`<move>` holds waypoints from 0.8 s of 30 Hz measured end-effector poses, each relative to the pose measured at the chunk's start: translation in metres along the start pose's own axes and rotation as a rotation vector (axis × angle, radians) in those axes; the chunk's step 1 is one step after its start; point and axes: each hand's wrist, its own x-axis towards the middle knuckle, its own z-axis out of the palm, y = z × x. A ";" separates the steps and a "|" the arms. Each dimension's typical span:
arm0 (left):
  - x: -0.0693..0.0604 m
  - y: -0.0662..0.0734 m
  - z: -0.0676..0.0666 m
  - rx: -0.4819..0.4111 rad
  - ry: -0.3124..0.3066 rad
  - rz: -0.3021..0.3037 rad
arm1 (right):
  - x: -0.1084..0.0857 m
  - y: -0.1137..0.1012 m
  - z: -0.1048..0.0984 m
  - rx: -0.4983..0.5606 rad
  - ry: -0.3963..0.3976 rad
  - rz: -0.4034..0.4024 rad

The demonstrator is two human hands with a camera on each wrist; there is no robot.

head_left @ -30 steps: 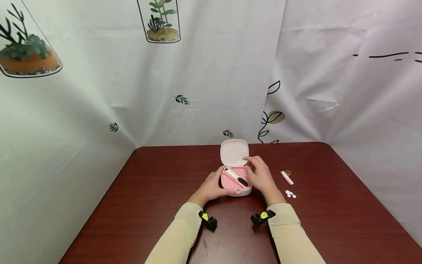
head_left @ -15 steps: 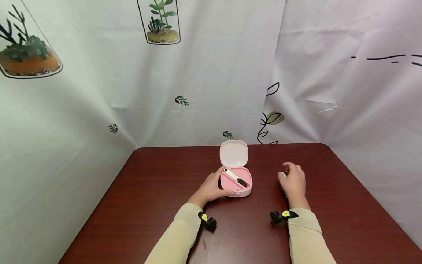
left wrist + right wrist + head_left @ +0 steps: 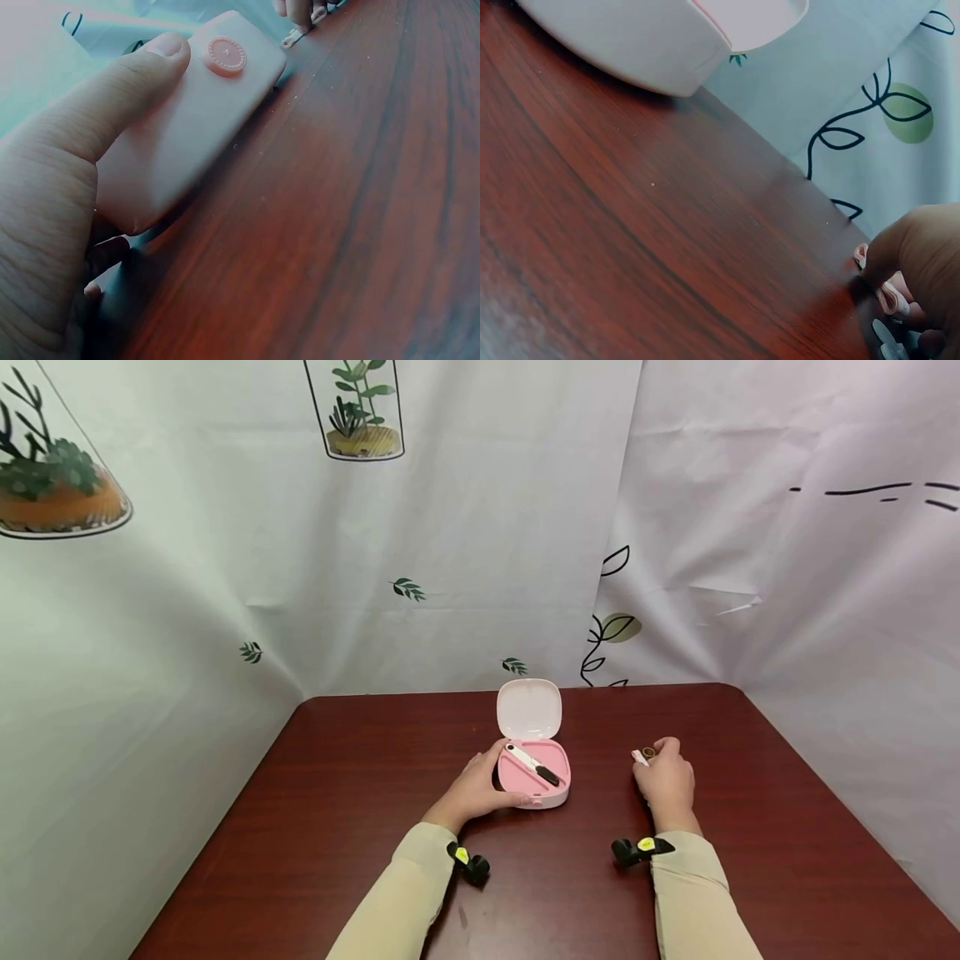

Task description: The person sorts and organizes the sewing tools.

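Observation:
My left hand (image 3: 472,789) holds the left side of a small pink sewing-kit-like box (image 3: 558,795), thumb at its front by the round catch (image 3: 226,55). Its white lid (image 3: 528,708) stands up at the back. A white tool with a black end (image 3: 531,763) lies slantwise across the pink inside. Over to the right, my right hand (image 3: 667,785) is down at the table, its thumb and fingers pinching a small pink-and-white strip (image 3: 640,757), which looks folded in the right wrist view. A gold ring-like piece (image 3: 649,752) shows beside the fingers.
Small pale round pieces (image 3: 885,334) lie beside the right hand. Dark red wood forms the tabletop (image 3: 360,760), which ends at a printed white curtain (image 3: 450,635) behind the box.
My right hand has gone from the box to the strip on the right and lowered its fingers onto it. The left hand stays on the box.

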 end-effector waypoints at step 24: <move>-0.002 0.005 -0.003 0.013 -0.018 -0.013 | -0.003 -0.047 0.022 0.228 0.020 -0.201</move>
